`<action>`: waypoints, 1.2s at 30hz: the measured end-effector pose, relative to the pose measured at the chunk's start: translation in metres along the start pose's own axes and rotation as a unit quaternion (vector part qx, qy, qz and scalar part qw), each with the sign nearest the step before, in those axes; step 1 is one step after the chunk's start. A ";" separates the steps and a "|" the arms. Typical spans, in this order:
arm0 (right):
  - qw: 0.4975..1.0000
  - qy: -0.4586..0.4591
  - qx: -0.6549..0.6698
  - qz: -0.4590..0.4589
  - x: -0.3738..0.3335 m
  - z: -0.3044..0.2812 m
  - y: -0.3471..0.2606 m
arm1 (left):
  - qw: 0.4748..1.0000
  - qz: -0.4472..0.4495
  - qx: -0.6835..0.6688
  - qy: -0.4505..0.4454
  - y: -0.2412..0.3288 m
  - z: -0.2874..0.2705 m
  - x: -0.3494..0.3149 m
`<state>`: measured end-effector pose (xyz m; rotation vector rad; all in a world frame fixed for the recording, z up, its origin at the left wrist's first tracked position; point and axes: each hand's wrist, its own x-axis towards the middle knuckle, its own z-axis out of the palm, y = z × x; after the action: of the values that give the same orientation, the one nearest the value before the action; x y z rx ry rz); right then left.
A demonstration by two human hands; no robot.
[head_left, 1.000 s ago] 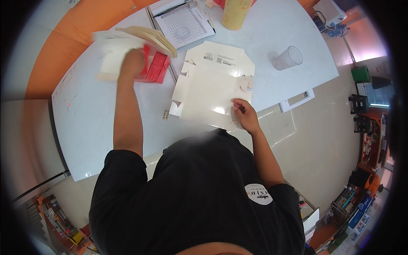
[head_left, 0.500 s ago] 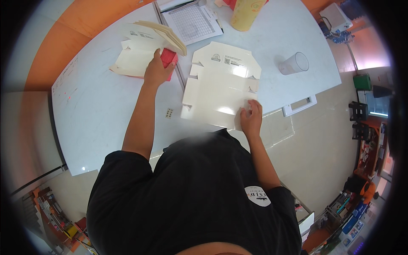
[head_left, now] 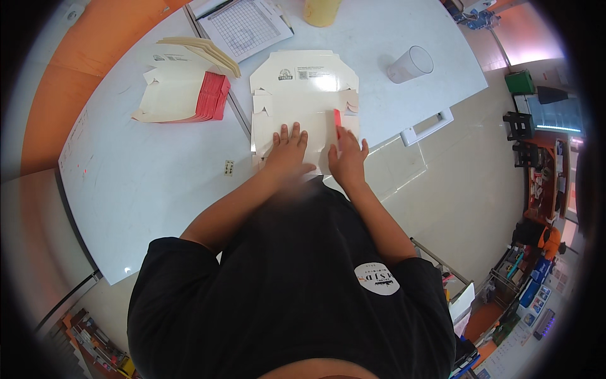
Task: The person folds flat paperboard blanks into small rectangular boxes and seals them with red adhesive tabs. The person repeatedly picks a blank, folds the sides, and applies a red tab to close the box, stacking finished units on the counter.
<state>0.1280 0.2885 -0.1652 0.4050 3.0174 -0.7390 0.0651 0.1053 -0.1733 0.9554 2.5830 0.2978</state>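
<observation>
A flat, cream-white cardboard box blank (head_left: 295, 104) with notched side flaps lies in front of me at the table's near edge. My left hand (head_left: 289, 151) rests flat on its near part, fingers spread. My right hand (head_left: 349, 158) is at the blank's near right side, thumb and fingers apart and bent. By its fingertips a narrow red strip (head_left: 337, 118) shows, seemingly the outer side of a raised flap. Farther left is a stack of similar blanks (head_left: 183, 88), white inside, with a red end; neither hand touches it.
A clear plastic cup (head_left: 410, 64) stands at the right of the white table (head_left: 139, 183). At the back are a clipboard with gridded paper (head_left: 243, 28) and a yellow container (head_left: 322, 11). A small spotted card (head_left: 229, 167) lies left of the blank. A white handle (head_left: 428, 126) juts from the right edge.
My left hand has left the red-ended stack and come right onto the blank. My right hand has shifted inward at the blank's right side, where the red strip now shows.
</observation>
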 end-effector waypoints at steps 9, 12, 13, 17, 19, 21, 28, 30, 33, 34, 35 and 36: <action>0.993 -0.023 0.114 -0.029 0.003 0.007 0.001 | 0.956 -0.108 -0.273 0.021 0.004 -0.029 0.047; 0.974 -0.038 0.223 -0.028 -0.002 -0.018 0.000 | 0.904 -0.124 -0.408 0.021 0.015 -0.017 0.058; 0.971 -0.036 0.231 -0.040 -0.004 -0.021 0.003 | 0.882 -0.116 -0.457 -0.002 0.018 -0.015 0.062; 0.992 0.058 0.102 -0.044 -0.016 -0.018 0.018 | 0.779 -0.125 -0.612 -0.052 0.013 -0.003 0.082; 0.991 0.110 0.070 -0.001 -0.023 -0.017 0.022 | 0.706 -0.148 -0.693 -0.016 0.013 -0.005 0.084; 0.978 0.129 0.154 0.062 -0.028 -0.021 0.022 | 0.658 -0.154 -0.737 0.005 0.016 -0.016 0.083; 0.964 0.142 0.218 -0.053 -0.030 -0.032 0.009 | 0.615 -0.109 -0.781 -0.004 0.022 -0.025 0.071; 0.960 0.178 0.162 -0.145 -0.022 -0.031 0.008 | 0.606 -0.099 -0.790 -0.007 0.026 -0.020 0.066; 0.962 0.169 0.154 -0.148 -0.016 -0.032 0.004 | 0.604 -0.098 -0.791 0.010 0.033 -0.015 0.063; 0.962 0.176 0.153 -0.146 -0.016 -0.031 0.002 | 0.610 -0.104 -0.786 0.014 0.034 -0.015 0.062; 0.961 0.183 0.152 -0.144 -0.016 -0.031 -0.001 | 0.616 -0.109 -0.780 0.019 0.034 -0.015 0.062; 0.960 0.190 0.151 -0.142 -0.016 -0.030 -0.004 | 0.620 -0.107 -0.777 0.022 0.036 -0.014 0.061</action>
<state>0.1439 0.2950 -0.1361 0.1212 3.3681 -1.2897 0.0375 0.1713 -0.1655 -0.0871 1.3513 1.9648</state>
